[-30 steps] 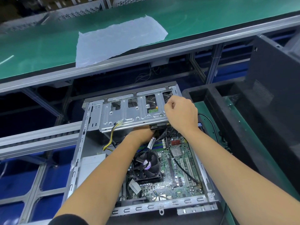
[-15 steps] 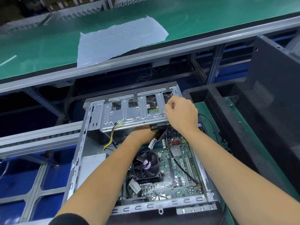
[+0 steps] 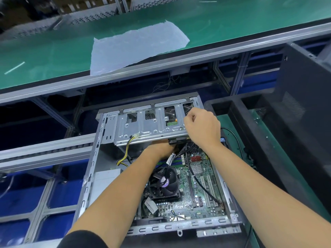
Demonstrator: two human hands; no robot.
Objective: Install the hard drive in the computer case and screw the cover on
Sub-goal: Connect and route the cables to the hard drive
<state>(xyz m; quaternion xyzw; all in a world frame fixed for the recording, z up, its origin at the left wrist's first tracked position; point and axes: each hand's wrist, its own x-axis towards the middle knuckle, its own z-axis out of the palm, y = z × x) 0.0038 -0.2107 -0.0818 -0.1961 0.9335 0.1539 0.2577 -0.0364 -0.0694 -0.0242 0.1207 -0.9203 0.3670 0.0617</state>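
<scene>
Now your right hand (image 3: pixel 202 127) rests fisted, fingers curled together, on the drive cage (image 3: pixel 146 126) of the open computer case (image 3: pixel 89 176); your left hand (image 3: pixel 161 149) reaches beneath the cage, its fingers hidden.

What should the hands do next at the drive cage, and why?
Probably push the hard drive fully home: its black connector edge juts from under the drive cage. The left hand reaches beneath, fingers hidden; the right hand rests fisted on the cage's right end.
</scene>
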